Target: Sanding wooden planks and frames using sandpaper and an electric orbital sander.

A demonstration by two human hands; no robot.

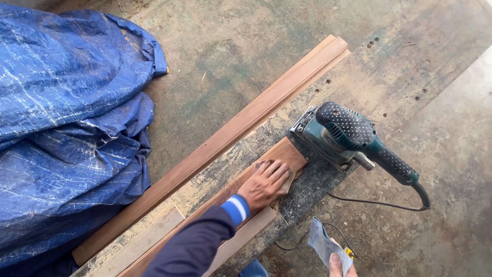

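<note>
My left hand (265, 183) lies flat on a small piece of sandpaper (289, 181) and presses it onto the end of a reddish-brown wooden board (288, 153). The board rests on a worn, dusty plank (307, 192). My sleeve is dark with a blue and white cuff. At the bottom edge, my right hand (335, 266) holds up a grey sheet of sandpaper (323, 242); only its fingertips show.
A teal electric sander (341, 132) with a black handle sits just beyond the board's end, its cord (379, 203) trailing over the concrete floor. A long wooden moulding (230, 133) runs diagonally alongside. A crumpled blue tarp (66, 118) fills the left. A pale wood strip (148, 238) lies near the bottom.
</note>
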